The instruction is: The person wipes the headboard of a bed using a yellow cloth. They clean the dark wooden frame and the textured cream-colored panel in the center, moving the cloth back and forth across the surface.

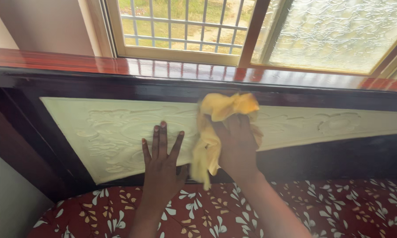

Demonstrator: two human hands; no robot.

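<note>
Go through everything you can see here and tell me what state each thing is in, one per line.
Yellow cloth: crumpled, pressed against the carved panel.
Right hand: closed on the cloth.
Left hand: open, flat on the panel, fingers spread.
Carved cream panel: upright, set in the dark wood frame.
Window: sliding pane partly open, grille showing.
Floral cushion: flat, below the panel.

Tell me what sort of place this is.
Probably a bedroom in a home: a dark wooden headboard with a cream carved panel, a red leaf-patterned bed cover below it, and a barred window above. The right hand presses a yellow cloth to the panel.
</note>
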